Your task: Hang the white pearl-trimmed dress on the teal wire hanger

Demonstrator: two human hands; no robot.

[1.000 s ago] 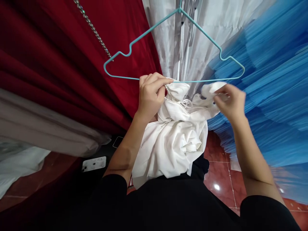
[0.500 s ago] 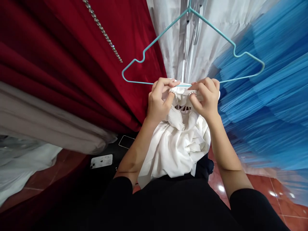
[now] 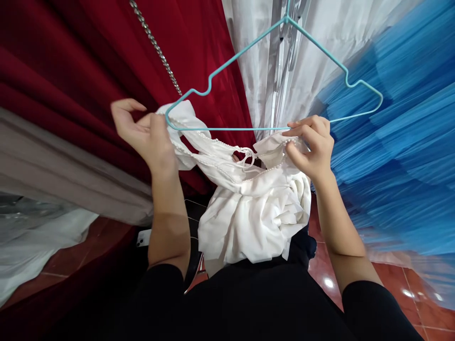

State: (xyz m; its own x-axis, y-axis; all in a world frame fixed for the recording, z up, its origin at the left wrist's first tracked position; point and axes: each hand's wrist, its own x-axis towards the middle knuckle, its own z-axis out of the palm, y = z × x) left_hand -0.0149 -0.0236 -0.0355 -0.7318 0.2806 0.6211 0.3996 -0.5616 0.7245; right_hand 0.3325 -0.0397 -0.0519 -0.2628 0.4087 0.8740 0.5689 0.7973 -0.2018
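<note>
A white dress (image 3: 249, 218) with pearl-beaded edging hangs bunched in front of my body. My left hand (image 3: 145, 135) pinches one strap of it, stretched out beside the left corner of a light blue wire hanger (image 3: 227, 129); the strap lies around that corner. With thumb and fingers, my right hand (image 3: 311, 144) grips the other beaded part of the dress together with the hanger's bottom bar. Between the hands the neckline spreads open, and a thin white tie loops at its middle.
Red fabric (image 3: 199, 42) and a beaded strand (image 3: 156, 47) hang at the left, above greyish cloth (image 3: 71, 166). Blue tulle (image 3: 398, 142) fills the right. White cloth and metal rails stand behind the hanger. A phone (image 3: 143, 237) lies at lower left, partly behind my arm.
My left hand has moved left from the middle of the hanger bar to its left corner, drawing the strap out with it. My right hand has shifted slightly right, still gripping.
</note>
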